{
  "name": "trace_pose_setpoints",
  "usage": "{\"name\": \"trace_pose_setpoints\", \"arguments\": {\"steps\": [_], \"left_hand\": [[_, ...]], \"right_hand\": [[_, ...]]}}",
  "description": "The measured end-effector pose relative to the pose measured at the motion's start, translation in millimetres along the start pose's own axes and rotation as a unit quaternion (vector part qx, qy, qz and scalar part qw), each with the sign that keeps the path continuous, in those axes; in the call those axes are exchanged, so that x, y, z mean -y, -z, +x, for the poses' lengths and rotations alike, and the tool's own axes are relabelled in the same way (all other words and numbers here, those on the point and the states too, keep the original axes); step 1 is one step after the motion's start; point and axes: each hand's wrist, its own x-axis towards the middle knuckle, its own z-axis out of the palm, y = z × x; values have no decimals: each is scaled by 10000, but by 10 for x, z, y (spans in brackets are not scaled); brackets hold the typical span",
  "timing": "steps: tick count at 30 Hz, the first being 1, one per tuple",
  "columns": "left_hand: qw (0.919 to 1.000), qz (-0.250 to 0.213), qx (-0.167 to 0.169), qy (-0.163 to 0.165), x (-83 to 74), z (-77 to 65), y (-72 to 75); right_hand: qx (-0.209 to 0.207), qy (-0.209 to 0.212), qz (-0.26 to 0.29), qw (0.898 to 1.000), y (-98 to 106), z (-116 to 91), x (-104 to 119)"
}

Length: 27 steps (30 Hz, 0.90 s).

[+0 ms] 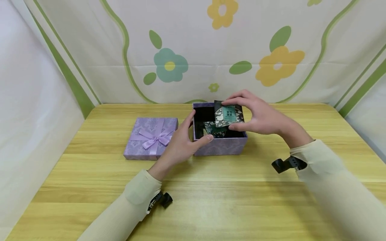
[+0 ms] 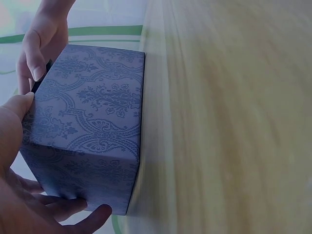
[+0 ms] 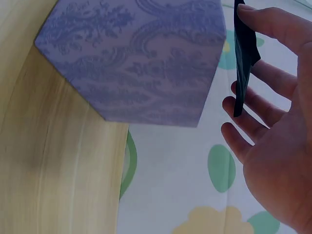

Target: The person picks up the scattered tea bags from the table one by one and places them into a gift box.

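Observation:
A purple patterned gift box [image 1: 221, 147] stands without its lid near the table's back edge. Over its right half, my right hand [image 1: 259, 113] pinches a dark sachet [image 1: 230, 113] with a teal label, thumb at the near edge and fingers at the far one. In the right wrist view the sachet [image 3: 243, 53] appears edge-on beside the box [image 3: 146, 68]. Another dark floral sachet [image 1: 214, 130] lies inside the box. My left hand [image 1: 184, 139] grips the box's left front corner, thumb over the rim and fingers along the left side, as the left wrist view shows.
Left of the box lies its purple lid [image 1: 140, 134] with a ribbon bow, close to my left hand. A flower-printed curtain [image 1: 196, 50] hangs behind the wooden table [image 1: 217, 201]. Both wrists carry small black cameras.

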Motion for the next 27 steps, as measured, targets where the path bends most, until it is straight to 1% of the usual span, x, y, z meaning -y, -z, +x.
{"name": "trace_pose_setpoints", "arguments": {"steps": [9, 19, 22, 27], "left_hand": [[10000, -6, 5, -34, 4, 8, 6], [10000, -7, -11, -18, 2, -12, 12], [10000, -16, -4, -51, 2, -5, 9], [10000, -20, 25, -64, -3, -1, 11]], "right_hand": [[104, 191, -21, 9998, -136, 117, 38], [282, 227, -136, 9993, -274, 189, -4], [286, 244, -217, 9991, -299, 186, -8], [344, 211, -515, 9979, -346, 210, -20]]}}
